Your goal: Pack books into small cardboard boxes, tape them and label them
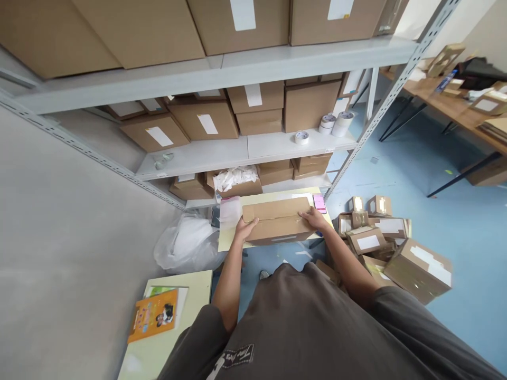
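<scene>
Brown oblong cardboard box (277, 226) gripped at both ends

The bare left hand (246, 229) clasps the box's left end, thumb on the top face, while the bare right hand (312, 218) grips its right end in the same manner. The box is over the small pale-yellow rectangular table (224, 244), in front of the person's dark grey short-sleeved shirt (304, 322). From this high angle, it is hard to tell whether the box rests on the tabletop or is held just above it.

A whitish translucent plastic sheet (229, 211) lies on the table near the box's left end. Near the right hand, at the table's far right corner, is a flat phone with a bright pink screen (319, 203).

Beyond the table stands a light-grey metal shelving rack (273, 149) loaded with brown cartons; white rolls of tape (301, 138) sit on its middle shelf. To the right, taped brown cardboard parcels with white labels (368, 243) are heaped on the blue floor (467, 253). At the lower left, an orange picture-covered book (154, 315) lies on a second pale-yellow surface (158, 359), and a bulging clear plastic bag with white contents (190, 245) sits beyond it.
</scene>
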The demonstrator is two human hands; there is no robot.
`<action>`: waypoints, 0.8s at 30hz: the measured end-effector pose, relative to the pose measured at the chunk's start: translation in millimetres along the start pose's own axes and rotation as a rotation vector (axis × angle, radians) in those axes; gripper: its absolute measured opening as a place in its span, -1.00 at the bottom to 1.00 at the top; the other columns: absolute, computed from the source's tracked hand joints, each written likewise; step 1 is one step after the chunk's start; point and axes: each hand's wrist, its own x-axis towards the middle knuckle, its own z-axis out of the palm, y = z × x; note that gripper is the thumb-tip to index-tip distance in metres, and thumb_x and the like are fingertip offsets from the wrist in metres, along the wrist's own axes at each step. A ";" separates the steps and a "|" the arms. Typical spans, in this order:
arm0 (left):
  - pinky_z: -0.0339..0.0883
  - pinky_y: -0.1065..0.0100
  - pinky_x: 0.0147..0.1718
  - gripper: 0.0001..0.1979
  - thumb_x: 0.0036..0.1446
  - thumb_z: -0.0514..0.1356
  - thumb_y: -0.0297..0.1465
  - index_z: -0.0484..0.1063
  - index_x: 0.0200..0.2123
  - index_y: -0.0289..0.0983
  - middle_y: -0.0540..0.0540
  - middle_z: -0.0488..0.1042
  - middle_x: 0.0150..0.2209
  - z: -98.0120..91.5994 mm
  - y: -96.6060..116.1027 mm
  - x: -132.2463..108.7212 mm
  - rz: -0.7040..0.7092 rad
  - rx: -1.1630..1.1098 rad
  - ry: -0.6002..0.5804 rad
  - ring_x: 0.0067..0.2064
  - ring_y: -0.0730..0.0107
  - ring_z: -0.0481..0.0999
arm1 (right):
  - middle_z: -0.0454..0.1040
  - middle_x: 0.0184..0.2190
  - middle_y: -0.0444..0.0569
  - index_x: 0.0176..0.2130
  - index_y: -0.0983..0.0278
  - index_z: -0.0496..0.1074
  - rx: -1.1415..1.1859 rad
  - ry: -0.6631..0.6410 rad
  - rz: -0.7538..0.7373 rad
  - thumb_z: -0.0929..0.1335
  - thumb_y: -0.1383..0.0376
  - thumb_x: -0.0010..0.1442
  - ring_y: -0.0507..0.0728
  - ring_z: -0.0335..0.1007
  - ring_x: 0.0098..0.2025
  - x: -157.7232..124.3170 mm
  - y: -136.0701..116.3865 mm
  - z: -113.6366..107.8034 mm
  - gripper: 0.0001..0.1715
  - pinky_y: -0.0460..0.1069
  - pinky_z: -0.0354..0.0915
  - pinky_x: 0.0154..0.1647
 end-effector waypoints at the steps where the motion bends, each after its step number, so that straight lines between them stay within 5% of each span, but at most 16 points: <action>1: 0.48 -0.05 0.25 -0.18 0.07 0.47 0.09 0.48 0.26 -0.27 -0.34 0.61 0.21 -8.2 10.0 0.4 0.021 -0.012 0.007 0.22 -0.10 0.62 | 0.67 0.05 0.19 0.15 0.25 0.48 0.028 0.008 -0.022 0.47 -0.11 0.27 0.36 0.60 0.08 -1.4 -8.5 -4.1 -0.35 0.15 0.49 0.07; 8: 0.54 0.03 0.20 -0.16 0.12 0.47 0.06 0.39 0.36 -0.18 -0.26 0.59 0.24 -70.1 65.9 15.2 0.087 -0.056 0.083 0.22 -0.04 0.63 | 0.66 -0.02 0.07 0.28 0.14 0.34 0.306 0.047 -0.198 0.50 -0.23 0.17 0.31 0.60 0.01 -3.6 -62.6 -17.7 -0.10 0.12 0.52 0.00; 12: 0.41 0.05 0.33 -0.28 0.37 0.25 0.06 0.30 0.44 -0.16 -0.23 0.51 0.34 -78.4 68.9 31.7 0.106 -0.136 0.115 0.37 0.02 0.49 | 0.61 0.08 0.12 0.27 0.17 0.34 0.357 0.163 -0.127 0.34 -0.34 0.26 0.30 0.56 0.10 10.8 -74.3 -7.1 -0.12 0.09 0.49 0.08; 18: 0.31 0.04 0.40 -0.11 0.25 0.41 -0.11 0.16 0.53 -0.15 -0.22 0.45 0.39 -48.4 29.7 44.7 -0.007 -0.095 0.000 0.44 0.03 0.40 | 0.43 0.39 0.08 0.50 0.13 0.19 0.358 0.179 -0.059 0.30 -0.13 0.32 0.28 0.29 0.45 36.2 -53.7 26.6 -0.09 0.13 0.34 0.37; 24: 0.34 0.08 0.39 -0.23 0.37 0.32 -0.16 0.13 0.52 -0.16 -0.26 0.36 0.45 -14.9 -32.6 42.1 -0.057 -0.091 0.027 0.45 0.12 0.38 | 0.46 0.37 0.07 0.46 0.14 0.25 0.419 0.053 0.001 0.34 0.08 0.21 0.30 0.41 0.35 39.1 3.0 53.5 -0.11 0.17 0.39 0.33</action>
